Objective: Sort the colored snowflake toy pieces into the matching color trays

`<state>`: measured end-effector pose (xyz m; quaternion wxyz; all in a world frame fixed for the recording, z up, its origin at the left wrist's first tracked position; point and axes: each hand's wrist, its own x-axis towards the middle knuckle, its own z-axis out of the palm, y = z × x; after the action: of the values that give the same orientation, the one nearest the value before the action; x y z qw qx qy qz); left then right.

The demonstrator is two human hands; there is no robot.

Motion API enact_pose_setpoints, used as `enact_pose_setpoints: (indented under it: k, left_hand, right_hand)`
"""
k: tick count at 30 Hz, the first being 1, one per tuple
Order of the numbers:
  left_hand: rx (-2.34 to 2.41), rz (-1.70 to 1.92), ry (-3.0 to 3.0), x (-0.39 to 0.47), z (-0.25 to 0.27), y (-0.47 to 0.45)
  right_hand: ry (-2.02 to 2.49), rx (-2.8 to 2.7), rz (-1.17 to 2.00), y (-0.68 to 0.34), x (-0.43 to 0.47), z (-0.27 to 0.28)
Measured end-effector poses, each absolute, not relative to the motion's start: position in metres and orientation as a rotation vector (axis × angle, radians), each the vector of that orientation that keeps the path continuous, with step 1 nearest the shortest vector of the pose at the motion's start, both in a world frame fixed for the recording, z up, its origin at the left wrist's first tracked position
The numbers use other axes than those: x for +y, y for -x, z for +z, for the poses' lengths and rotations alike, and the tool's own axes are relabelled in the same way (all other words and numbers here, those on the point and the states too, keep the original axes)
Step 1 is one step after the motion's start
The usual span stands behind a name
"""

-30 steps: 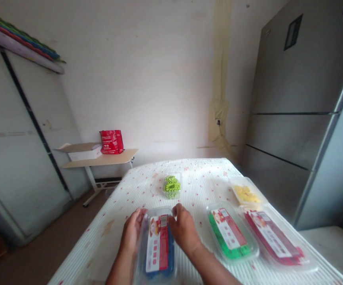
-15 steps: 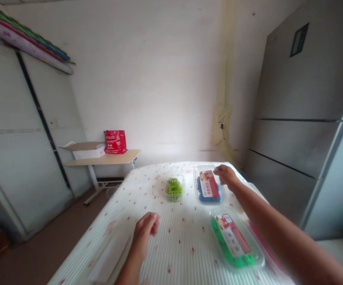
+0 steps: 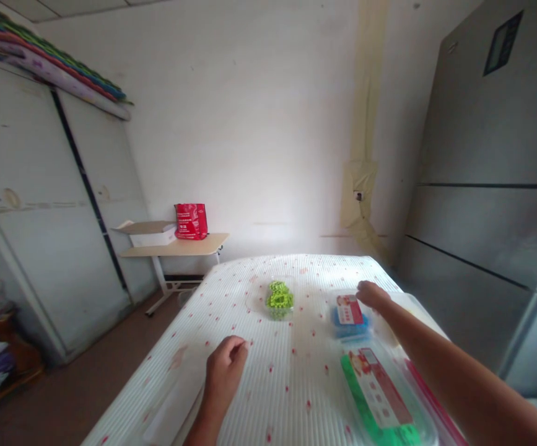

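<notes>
My right hand (image 3: 373, 295) is closed at the far right edge of a clear plastic box with blue pieces (image 3: 350, 322) in it. This box bears a red and white label and looks tilted, its near side close to a second box. That second clear box, holding green pieces (image 3: 365, 396), lies in front with a similar label. My left hand (image 3: 225, 362) hovers over the table's left half, fingers curled and nothing visible in them. Beyond it stands a small open clear tub with yellow-green pieces (image 3: 279, 298).
A striped, red-dotted cloth covers the table (image 3: 268, 371). A white flat strip (image 3: 175, 402) lies at its near left. Right of the boxes are another clear container (image 3: 417, 306) and a pink edge (image 3: 435, 402). A fridge (image 3: 486, 217) stands to the right; a side table (image 3: 184, 246) holds a red bag (image 3: 191, 221).
My right hand has drawn the blue-filled box nearer and to the right, and it now looks tilted. My left hand stays curled in nearly the same place. The view has shifted slightly.
</notes>
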<state>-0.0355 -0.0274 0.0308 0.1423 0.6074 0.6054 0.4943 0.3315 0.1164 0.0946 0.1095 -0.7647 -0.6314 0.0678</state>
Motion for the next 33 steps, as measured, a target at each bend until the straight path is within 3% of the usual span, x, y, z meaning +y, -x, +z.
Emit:
enact_pose_setpoints:
  k: [5,12,16,24,33]
  left_hand:
    - [2.159,1.37,-1.813,-0.033,0.044,0.066]
    - [2.516,0.532,-1.688,-0.065,0.044,0.103]
    - [2.533,0.277,-1.612,-0.081,0.033,0.106]
    - [2.571,0.344,-1.704,-0.089,0.033,0.101]
    - [2.587,0.567,-1.718,-0.085,0.035,0.098]
  right_hand:
    - [2.237,-2.018,0.057,-0.301,0.113,0.114]
    - [1.886,-2.417,0.143,-0.212,0.103,0.122]
    - [1.893,-2.524,0.25,-0.167,0.094,0.106]
    - [2.084,-2.34,0.186,-0.118,0.05,0.082]
    - [1.908,-2.332,0.062,-0.093,-0.05,0.081]
